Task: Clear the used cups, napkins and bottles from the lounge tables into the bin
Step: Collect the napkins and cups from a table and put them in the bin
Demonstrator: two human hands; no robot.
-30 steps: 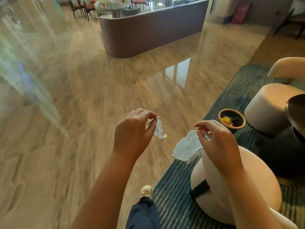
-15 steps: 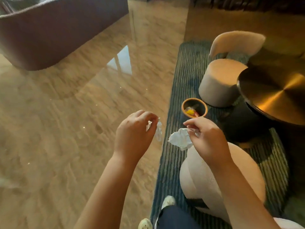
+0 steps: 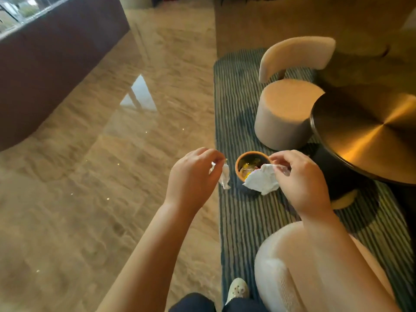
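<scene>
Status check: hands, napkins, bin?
Left hand pinches small napkin scrap. Right hand pinches crumpled napkin, overlapping the bin in view. Rubbish already inside; nothing blocks its mouth.

No readable text, labels, brands, numbers or signs anywhere in view; small napkin (image 3: 225,177) plain white, large napkin (image 3: 261,181) plain white, bin (image 3: 237,167) has a plain orange rim, contents too blurred to read any print
</scene>
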